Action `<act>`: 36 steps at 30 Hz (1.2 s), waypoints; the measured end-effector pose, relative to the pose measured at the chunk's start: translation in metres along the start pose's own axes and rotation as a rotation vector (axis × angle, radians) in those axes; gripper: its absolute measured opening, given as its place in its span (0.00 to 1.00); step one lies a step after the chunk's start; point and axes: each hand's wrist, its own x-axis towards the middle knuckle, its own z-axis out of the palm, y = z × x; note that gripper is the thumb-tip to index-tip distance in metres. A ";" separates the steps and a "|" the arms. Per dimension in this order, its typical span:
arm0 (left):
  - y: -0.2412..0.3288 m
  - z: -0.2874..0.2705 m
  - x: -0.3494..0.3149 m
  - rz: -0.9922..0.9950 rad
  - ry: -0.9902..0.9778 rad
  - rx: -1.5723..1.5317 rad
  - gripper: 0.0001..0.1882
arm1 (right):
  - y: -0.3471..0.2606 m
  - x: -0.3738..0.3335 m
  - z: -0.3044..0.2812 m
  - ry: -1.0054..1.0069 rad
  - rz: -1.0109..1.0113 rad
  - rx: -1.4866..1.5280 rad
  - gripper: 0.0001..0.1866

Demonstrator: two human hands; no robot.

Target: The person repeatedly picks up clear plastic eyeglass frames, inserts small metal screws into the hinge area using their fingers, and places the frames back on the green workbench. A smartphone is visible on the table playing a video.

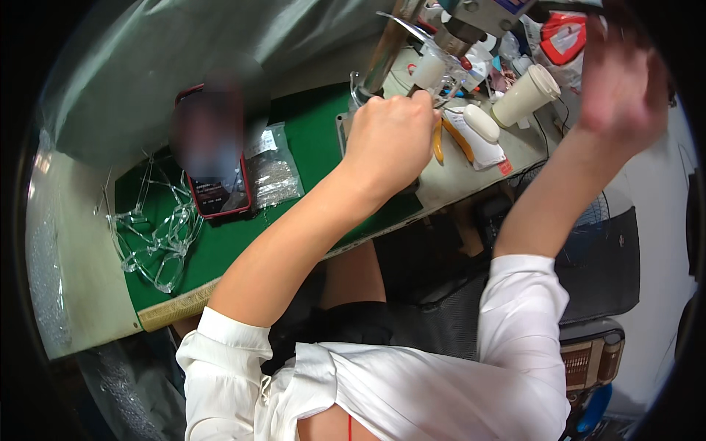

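My left hand (390, 140) is closed, knuckles up, by the foot of a bench press with a metal column (388, 51) and a grey head (489, 13). Whatever its fingers hold is hidden beneath them. A clear plastic piece (457, 73) shows just beyond it, under the press head. My right hand (621, 92) is raised at the far right, beside the press's dark lever (566, 9). Motion blurs its fingers, so I cannot tell whether they grip the lever. Yellow-handled pliers (457, 140) lie to the right of my left hand.
Several clear eyeglass frames (165, 239) lie heaped on the green mat (316, 140). Beside them are a red-cased phone (220, 192) and a clear bag of small parts (273, 176). A white oval case (482, 123) and a pale lidded cup (526, 95) stand at the right.
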 end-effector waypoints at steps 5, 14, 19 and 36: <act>0.007 0.001 -0.002 0.000 -0.005 -0.007 0.12 | 0.033 -0.071 0.015 0.089 -0.401 -0.261 0.09; -0.030 -0.109 -0.089 -0.056 -0.006 -0.234 0.10 | 0.055 -0.081 0.048 0.262 -0.229 -0.598 0.13; -0.086 -0.317 -0.247 -0.283 0.648 -0.670 0.12 | 0.113 -0.205 0.110 -0.497 0.525 -0.743 0.12; -0.103 -0.295 -0.202 -0.270 0.027 0.566 0.11 | 0.115 -0.239 0.140 -0.750 0.474 -0.954 0.15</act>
